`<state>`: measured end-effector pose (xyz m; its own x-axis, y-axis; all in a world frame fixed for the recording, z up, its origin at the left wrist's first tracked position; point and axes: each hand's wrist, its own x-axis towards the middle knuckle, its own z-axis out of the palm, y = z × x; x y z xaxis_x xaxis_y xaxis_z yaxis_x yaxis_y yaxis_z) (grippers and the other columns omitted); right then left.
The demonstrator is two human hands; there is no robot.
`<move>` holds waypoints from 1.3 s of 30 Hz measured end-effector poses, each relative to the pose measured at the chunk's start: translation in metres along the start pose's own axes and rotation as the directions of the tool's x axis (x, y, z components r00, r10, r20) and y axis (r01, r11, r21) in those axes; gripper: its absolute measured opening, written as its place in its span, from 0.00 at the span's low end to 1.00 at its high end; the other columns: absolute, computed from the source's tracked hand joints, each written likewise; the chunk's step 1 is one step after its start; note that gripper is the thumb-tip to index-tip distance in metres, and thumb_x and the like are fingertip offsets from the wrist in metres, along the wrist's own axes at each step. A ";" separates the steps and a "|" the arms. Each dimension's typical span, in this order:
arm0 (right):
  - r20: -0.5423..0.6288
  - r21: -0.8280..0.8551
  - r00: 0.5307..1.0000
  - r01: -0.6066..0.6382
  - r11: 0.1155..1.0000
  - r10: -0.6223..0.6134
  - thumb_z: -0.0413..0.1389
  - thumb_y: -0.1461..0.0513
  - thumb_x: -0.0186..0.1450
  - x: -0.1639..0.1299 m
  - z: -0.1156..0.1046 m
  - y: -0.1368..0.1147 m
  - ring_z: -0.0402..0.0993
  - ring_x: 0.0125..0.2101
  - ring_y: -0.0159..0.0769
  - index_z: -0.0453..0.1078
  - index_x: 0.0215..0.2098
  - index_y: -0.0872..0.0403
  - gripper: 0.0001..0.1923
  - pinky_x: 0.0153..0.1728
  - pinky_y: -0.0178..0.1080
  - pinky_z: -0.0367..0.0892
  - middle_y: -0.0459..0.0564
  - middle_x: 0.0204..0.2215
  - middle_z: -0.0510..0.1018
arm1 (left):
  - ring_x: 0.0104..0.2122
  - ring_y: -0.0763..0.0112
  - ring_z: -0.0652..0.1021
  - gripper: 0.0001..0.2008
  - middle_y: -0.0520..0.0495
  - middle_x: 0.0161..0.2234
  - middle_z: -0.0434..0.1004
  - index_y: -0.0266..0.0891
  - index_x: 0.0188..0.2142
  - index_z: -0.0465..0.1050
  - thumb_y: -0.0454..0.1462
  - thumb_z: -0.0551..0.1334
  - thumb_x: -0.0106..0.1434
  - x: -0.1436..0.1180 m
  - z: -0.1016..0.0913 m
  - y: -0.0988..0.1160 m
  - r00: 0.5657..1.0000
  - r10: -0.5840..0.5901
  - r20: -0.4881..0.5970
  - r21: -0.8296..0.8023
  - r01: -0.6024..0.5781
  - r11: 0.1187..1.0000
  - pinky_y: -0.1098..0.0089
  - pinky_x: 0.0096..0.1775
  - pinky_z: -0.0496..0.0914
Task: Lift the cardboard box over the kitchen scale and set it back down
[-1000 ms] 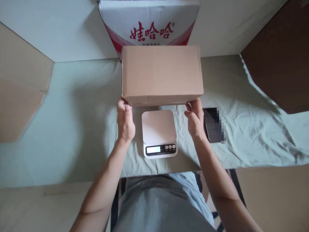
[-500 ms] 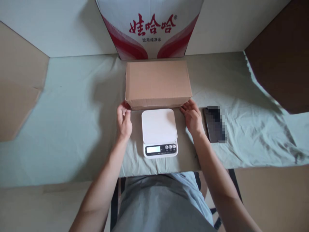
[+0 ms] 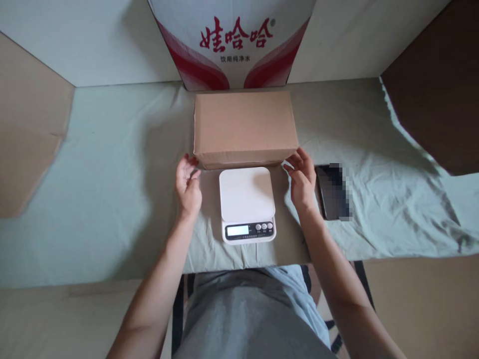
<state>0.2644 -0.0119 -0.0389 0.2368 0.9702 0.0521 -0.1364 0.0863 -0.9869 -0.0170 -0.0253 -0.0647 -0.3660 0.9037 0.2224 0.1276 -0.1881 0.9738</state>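
Observation:
A closed brown cardboard box [image 3: 245,124] rests on the cloth-covered table, long side toward me. Just in front of it sits a white kitchen scale [image 3: 247,197], its display lit and several round buttons at the display's right. At the box's front left corner is my left hand [image 3: 189,187], fingers curved apart and holding nothing. My right hand [image 3: 302,177] is at the front right corner, also open, its fingertips close to the box edge. Whether any fingertip still touches the cardboard I cannot tell.
A dark phone [image 3: 333,192], partly pixelated, lies right of my right hand. Behind the box stands a large white and red carton [image 3: 235,65] with red lettering. Cardboard panels stand at the left [image 3: 33,129] and right [image 3: 437,89] of the greenish cloth [image 3: 112,174].
Both hands have moved slightly outward from the box's front corners, the left one to the left and the right one to the right, with fingers loosening. The box and scale stay put.

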 end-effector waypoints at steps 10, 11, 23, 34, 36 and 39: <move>0.237 -0.078 0.966 0.126 0.989 -0.104 0.52 0.67 0.49 0.013 0.018 -0.029 0.70 0.52 0.42 0.65 0.52 0.43 0.32 0.56 0.50 0.67 0.44 0.50 0.75 | 0.63 0.57 0.66 0.33 0.43 0.60 0.67 0.46 0.59 0.62 0.29 0.59 0.52 0.008 0.016 0.042 0.989 0.000 0.146 -0.011 0.001 1.000 0.50 0.63 0.60; 0.222 -0.094 0.968 0.137 0.986 -0.113 0.52 0.67 0.49 0.009 0.018 -0.038 0.70 0.52 0.42 0.64 0.53 0.43 0.32 0.56 0.50 0.67 0.44 0.50 0.75 | 0.63 0.58 0.66 0.34 0.44 0.60 0.66 0.47 0.60 0.61 0.28 0.58 0.52 0.006 0.014 0.055 0.990 0.027 0.141 0.001 -0.028 1.000 0.51 0.63 0.60; 0.069 -0.045 0.996 0.058 0.997 -0.054 0.57 0.67 0.54 -0.095 -0.013 -0.064 0.70 0.52 0.42 0.70 0.48 0.45 0.24 0.59 0.49 0.63 0.47 0.47 0.76 | 0.54 0.64 0.73 0.30 0.47 0.50 0.73 0.48 0.55 0.68 0.25 0.55 0.53 -0.094 -0.014 0.113 0.990 -0.086 0.113 0.038 0.082 0.996 0.54 0.62 0.63; 0.132 -0.002 0.991 -0.017 1.000 0.017 0.59 0.61 0.56 -0.117 -0.018 -0.046 0.63 0.61 0.44 0.63 0.58 0.45 0.31 0.63 0.51 0.58 0.48 0.59 0.70 | 0.54 0.69 0.73 0.33 0.49 0.52 0.74 0.50 0.55 0.68 0.23 0.55 0.51 -0.112 -0.028 0.095 0.990 -0.124 0.061 0.023 0.123 0.992 0.63 0.60 0.65; 0.099 -0.017 0.995 -0.021 1.000 0.023 0.59 0.60 0.56 -0.116 -0.021 -0.039 0.64 0.60 0.44 0.62 0.59 0.45 0.32 0.63 0.52 0.59 0.48 0.60 0.69 | 0.56 0.68 0.72 0.34 0.49 0.53 0.73 0.50 0.56 0.67 0.23 0.55 0.50 -0.112 -0.028 0.090 0.993 -0.103 0.059 0.023 0.101 0.995 0.63 0.61 0.65; 0.019 -0.077 0.999 -0.035 0.996 0.036 0.58 0.58 0.56 -0.111 -0.027 -0.030 0.66 0.59 0.44 0.61 0.60 0.43 0.33 0.60 0.52 0.62 0.48 0.59 0.69 | 0.59 0.67 0.70 0.36 0.47 0.56 0.70 0.49 0.58 0.64 0.24 0.55 0.49 -0.109 -0.030 0.076 0.997 -0.073 0.011 0.021 0.072 0.997 0.63 0.60 0.65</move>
<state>0.2687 -0.1281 -0.0190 0.2137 0.9767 0.0191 -0.0697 0.0347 -0.9970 0.0050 -0.1500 -0.0131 -0.3641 0.9191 0.1506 0.1197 -0.1142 0.9862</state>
